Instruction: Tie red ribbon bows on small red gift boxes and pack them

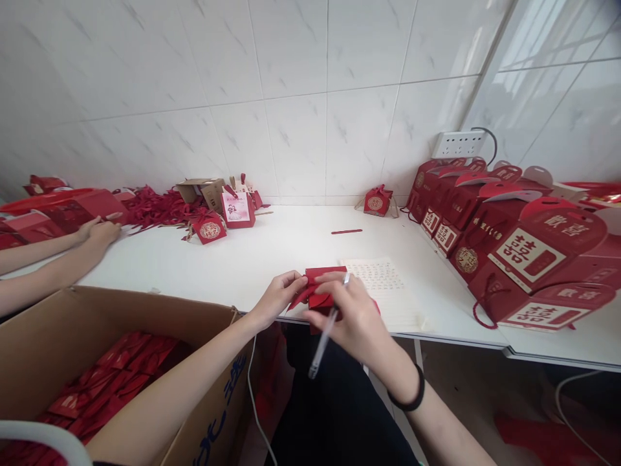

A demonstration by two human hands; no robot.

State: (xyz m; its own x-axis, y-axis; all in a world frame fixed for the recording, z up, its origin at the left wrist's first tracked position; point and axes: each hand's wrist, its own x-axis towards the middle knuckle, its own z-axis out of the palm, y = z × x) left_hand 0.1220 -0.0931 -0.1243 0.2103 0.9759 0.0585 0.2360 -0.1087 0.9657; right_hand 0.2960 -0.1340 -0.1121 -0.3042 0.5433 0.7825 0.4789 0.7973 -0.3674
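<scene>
A small red gift box rests at the front edge of the white table, partly hidden by my fingers. My left hand is closed in a pinch on a red ribbon at the box's left side. Over the box's right side is my right hand, with a clear pen tucked between its fingers and pointing down towards my lap. Its fingertips reach over the box and ribbon; exact contact is hidden. A handwritten sheet of paper lies just right of the box, partly behind my right hand.
Red candy boxes stack up at right. A cardboard carton holding red packages stands front left. Red ribbons and small finished boxes sit at the back left. Another person's hands rest at far left.
</scene>
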